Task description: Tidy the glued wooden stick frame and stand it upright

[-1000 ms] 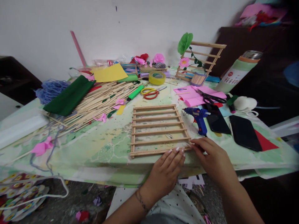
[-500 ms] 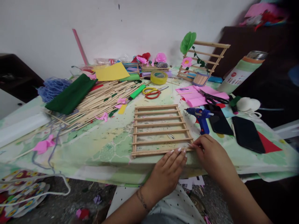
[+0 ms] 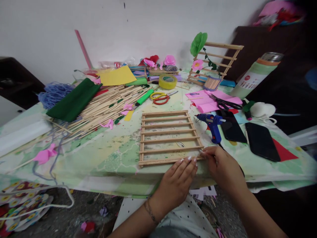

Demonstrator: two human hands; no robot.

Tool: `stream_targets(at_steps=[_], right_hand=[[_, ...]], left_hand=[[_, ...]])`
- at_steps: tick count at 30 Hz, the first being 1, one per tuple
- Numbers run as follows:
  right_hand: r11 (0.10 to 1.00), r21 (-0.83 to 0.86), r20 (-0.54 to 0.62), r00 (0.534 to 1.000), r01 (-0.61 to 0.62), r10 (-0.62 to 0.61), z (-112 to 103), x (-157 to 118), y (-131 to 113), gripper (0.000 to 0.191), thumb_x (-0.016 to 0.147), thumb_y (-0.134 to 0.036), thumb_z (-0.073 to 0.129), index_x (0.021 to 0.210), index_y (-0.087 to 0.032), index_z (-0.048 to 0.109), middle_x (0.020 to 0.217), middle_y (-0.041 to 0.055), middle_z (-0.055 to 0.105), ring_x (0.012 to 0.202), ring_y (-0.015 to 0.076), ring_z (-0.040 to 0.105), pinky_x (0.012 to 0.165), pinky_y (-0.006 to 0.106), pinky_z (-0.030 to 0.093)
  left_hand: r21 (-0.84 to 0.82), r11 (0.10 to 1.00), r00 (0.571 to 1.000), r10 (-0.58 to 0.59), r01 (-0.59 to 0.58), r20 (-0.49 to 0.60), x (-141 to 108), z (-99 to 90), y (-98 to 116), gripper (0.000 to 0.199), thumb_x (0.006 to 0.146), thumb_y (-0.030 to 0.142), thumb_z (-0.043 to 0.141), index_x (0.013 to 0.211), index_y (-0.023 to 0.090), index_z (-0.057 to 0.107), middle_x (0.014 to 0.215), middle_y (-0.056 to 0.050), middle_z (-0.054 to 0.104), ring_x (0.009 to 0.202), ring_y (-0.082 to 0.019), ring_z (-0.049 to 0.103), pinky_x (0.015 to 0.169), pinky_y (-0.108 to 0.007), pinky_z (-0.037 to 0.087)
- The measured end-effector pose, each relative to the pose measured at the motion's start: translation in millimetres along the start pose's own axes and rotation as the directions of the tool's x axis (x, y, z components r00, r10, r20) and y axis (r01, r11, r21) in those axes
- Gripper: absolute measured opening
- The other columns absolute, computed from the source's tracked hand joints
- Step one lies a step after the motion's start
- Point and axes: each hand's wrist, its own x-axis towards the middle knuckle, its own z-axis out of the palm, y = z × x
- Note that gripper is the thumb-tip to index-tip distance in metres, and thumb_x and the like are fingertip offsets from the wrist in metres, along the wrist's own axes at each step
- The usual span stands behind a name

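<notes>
A ladder-like frame of wooden sticks (image 3: pixel 170 131) lies flat near the table's front edge, with several crossbars between two side rails. My left hand (image 3: pixel 177 175) rests on its nearest crossbar, fingers stretched out and lying together along the stick. At the near right corner my right hand (image 3: pixel 221 165) is closed, thumb and fingertips pinching the end of the frame. Its curled fingers hide part of that corner. Just beyond the right hand, a blue glue gun (image 3: pixel 210 125) lies on its side.
Left lie many loose wooden sticks (image 3: pixel 99 109), dark green paper (image 3: pixel 74 100) and a green-handled cutter (image 3: pixel 145 97). Scissors (image 3: pixel 159 98) and yellow tape (image 3: pixel 167 81) sit behind the frame. On the right are phones (image 3: pixel 262 142), black scissors (image 3: pixel 224 103) and a tilted bottle (image 3: pixel 256 76).
My right hand has shifted slightly, its wrist turning a little, still at the corner. My left hand stays on the crossbar. The view has moved slightly.
</notes>
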Motion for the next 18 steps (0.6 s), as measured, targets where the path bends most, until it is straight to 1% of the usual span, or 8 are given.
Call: stream_targets(at_steps=[3,7,9,11,13,14,16,18], right_hand=[[0.996,0.08,-0.018,0.999,-0.049,0.05,-2,1,1,0.015,0.086,-0.032,0.049,0.078,-0.021,0.055,0.076,0.0064,0.069,0.069,0.0217,0.066,0.061,0.031,0.049],[0.983,0.166,-0.172,0.979,-0.078,0.107,-8,0,7,0.014,0.087,-0.033,0.052,0.085,-0.02,0.057,0.083,0.0056,0.068,0.075,0.0202,0.066,0.065,0.03,0.05],[0.986,0.161,-0.17,0.984,-0.033,0.061,-12,0,11,0.012,0.087,-0.032,0.054,0.089,-0.021,0.059,0.086,0.0058,0.066,0.077,0.0197,0.065,0.068,0.031,0.05],[0.986,0.147,-0.115,0.991,0.081,-0.065,-17,2,14,0.011,0.088,-0.028,0.053,0.091,-0.021,0.061,0.088,0.0065,0.065,0.08,0.0198,0.063,0.072,0.032,0.05],[0.971,0.135,-0.044,0.981,0.196,-0.191,-21,4,15,0.014,0.089,-0.025,0.051,0.094,-0.02,0.064,0.092,0.0077,0.063,0.085,0.0204,0.062,0.076,0.033,0.05],[0.965,0.128,-0.001,0.973,0.23,-0.232,-23,6,16,0.016,0.09,-0.024,0.05,0.095,-0.02,0.065,0.093,0.0082,0.061,0.087,0.0205,0.061,0.077,0.034,0.05],[0.96,0.101,0.107,0.956,0.262,-0.273,-25,11,14,0.02,0.09,-0.022,0.048,0.095,-0.02,0.067,0.092,0.0081,0.058,0.085,0.0198,0.06,0.074,0.032,0.05],[0.955,0.05,0.213,0.931,0.293,-0.296,-26,17,11,0.022,0.09,-0.021,0.048,0.094,-0.02,0.069,0.089,0.0072,0.057,0.079,0.0186,0.058,0.069,0.031,0.049]], left_hand=[[0.001,1.0,1.0,0.002,-0.002,0.008,0,-0.7,0,0.052,0.091,0.022,0.039,0.142,0.012,0.037,0.155,-0.006,0.027,0.144,-0.022,0.019,0.12,-0.036,0.012],[0.002,1.0,1.0,-0.002,0.002,0.01,0,-1.0,0,0.052,0.091,0.021,0.04,0.142,0.012,0.037,0.154,-0.006,0.028,0.144,-0.022,0.019,0.12,-0.036,0.012],[0.003,1.0,1.0,0.0,0.0,0.009,1,-1.0,0,0.052,0.091,0.022,0.04,0.142,0.012,0.037,0.154,-0.006,0.028,0.144,-0.022,0.019,0.12,-0.036,0.012],[0.006,1.0,1.0,0.0,0.0,0.016,1,-0.9,0,0.052,0.092,0.023,0.04,0.143,0.011,0.036,0.155,-0.006,0.026,0.144,-0.022,0.017,0.12,-0.036,0.012],[0.01,1.0,1.0,-0.003,0.003,0.022,1,-0.7,0,0.053,0.092,0.024,0.04,0.143,0.012,0.035,0.155,-0.006,0.024,0.144,-0.022,0.016,0.12,-0.036,0.012],[0.011,1.0,1.0,-0.005,0.005,0.022,1,-0.6,0,0.053,0.092,0.023,0.04,0.143,0.012,0.034,0.156,-0.006,0.024,0.144,-0.022,0.016,0.12,-0.036,0.012],[0.01,1.0,1.0,-0.006,0.006,0.023,1,-0.2,0,0.053,0.092,0.023,0.04,0.143,0.012,0.034,0.155,-0.006,0.024,0.144,-0.022,0.017,0.12,-0.036,0.011],[0.01,1.0,1.0,-0.003,0.003,0.024,1,0.0,0,0.053,0.092,0.023,0.04,0.143,0.012,0.035,0.155,-0.007,0.025,0.144,-0.022,0.017,0.12,-0.036,0.01]])
